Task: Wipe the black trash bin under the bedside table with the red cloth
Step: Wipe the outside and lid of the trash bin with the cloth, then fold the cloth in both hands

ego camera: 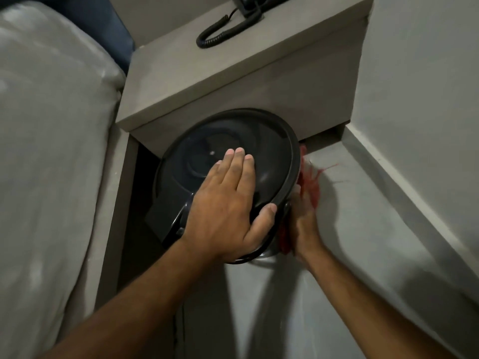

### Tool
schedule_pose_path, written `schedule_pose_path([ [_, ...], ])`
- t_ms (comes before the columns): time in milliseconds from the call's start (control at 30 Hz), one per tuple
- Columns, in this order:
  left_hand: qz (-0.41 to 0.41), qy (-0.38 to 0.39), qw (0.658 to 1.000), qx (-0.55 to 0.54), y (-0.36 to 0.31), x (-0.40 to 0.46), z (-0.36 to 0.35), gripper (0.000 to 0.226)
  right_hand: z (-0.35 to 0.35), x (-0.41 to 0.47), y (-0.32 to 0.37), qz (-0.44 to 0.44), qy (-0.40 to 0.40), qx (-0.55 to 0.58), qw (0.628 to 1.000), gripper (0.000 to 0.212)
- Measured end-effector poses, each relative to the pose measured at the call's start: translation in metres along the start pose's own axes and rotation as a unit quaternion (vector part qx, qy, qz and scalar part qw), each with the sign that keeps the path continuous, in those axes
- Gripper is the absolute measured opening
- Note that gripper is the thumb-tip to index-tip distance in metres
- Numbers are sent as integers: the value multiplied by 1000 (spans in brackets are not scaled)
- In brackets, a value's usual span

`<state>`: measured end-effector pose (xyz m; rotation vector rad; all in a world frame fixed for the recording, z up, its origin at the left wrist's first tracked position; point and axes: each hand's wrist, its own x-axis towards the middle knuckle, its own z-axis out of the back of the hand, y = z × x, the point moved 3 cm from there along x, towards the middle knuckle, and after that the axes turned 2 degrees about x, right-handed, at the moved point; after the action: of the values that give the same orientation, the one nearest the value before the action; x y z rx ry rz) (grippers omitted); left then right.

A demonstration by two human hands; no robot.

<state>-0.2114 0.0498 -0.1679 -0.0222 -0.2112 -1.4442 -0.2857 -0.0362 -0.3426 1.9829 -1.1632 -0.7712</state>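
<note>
Wiping is under way: the black trash bin [228,174], half out from under the bedside table [233,81], is steadied by the left hand [228,203] spread flat on its lid, while the right hand [305,216] presses the red cloth [312,185] against the bin's right side. Other sides look still to do.

I'm looking down into a bedroom, probably a hotel room: a bed [51,151] in pale sheets sits just beside a grey bedside table [233,81], and a black corded telephone [248,3] rests on top.
</note>
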Motion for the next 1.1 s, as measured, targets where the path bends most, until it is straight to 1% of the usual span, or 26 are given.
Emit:
schedule_pose_path([
  [67,-4,1,1000,-5,2,0,-2,80,10,-7,-17,-149,-25,76,986,42],
  [100,-7,-3,1000,-5,3,1,-4,80,11,-9,-18,-193,-43,86,976,41],
  [133,-5,0,1000,-5,2,1,-5,80,10,-12,-13,-212,-58,85,972,40],
  [200,3,18,1000,-20,2,0,-3,81,-3,-11,18,-210,-70,64,973,40],
  [300,1,83,995,-49,1,1,10,82,-29,-9,105,-162,-61,30,984,40],
  [367,3,121,990,-74,7,3,30,78,-44,-10,170,-164,-61,35,984,39],
  [433,51,165,971,-165,14,3,54,68,-56,-15,221,-177,-105,48,977,39],
  [467,101,174,951,-235,21,5,75,64,-66,-16,248,-176,-127,43,975,41],
  [500,156,164,927,-299,28,5,97,61,-79,-19,271,-182,-135,45,973,44],
  [533,210,152,899,-353,33,4,124,59,-96,-25,292,-194,-125,46,972,48],
  [567,260,144,862,-410,40,4,156,56,-120,-30,316,-214,-116,52,969,50],
  [600,306,142,814,-472,41,1,183,52,-141,-39,334,-229,-106,62,966,51],
  [667,375,148,685,-607,40,0,238,48,-193,-57,368,-243,-77,87,963,52],
  [733,423,173,530,-715,33,4,291,46,-247,-77,402,-245,-56,105,962,47],
  [767,446,169,453,-753,30,6,313,43,-267,-88,413,-245,-60,110,961,43],
  [800,466,160,408,-768,32,9,344,42,-288,-99,428,-249,-65,108,960,38],
  [833,474,135,380,-783,34,8,371,40,-306,-111,440,-260,-67,102,958,34],
  [867,491,108,362,-785,37,7,393,36,-321,-122,451,-272,-69,94,955,31],
  [933,511,49,355,-781,52,4,439,19,-345,-139,478,-304,-66,76,947,31],
  [967,520,31,388,-760,58,-2,460,17,-354,-149,493,-315,-61,75,944,33],
  [1000,521,21,432,-736,66,-5,476,21,-362,-152,508,-318,-48,74,944,36],
  [1067,491,21,523,-697,78,-5,516,29,-367,-152,541,-293,-35,53,954,42],
  [1100,460,20,563,-686,85,-1,531,33,-367,-147,554,-273,-26,29,961,46],
])
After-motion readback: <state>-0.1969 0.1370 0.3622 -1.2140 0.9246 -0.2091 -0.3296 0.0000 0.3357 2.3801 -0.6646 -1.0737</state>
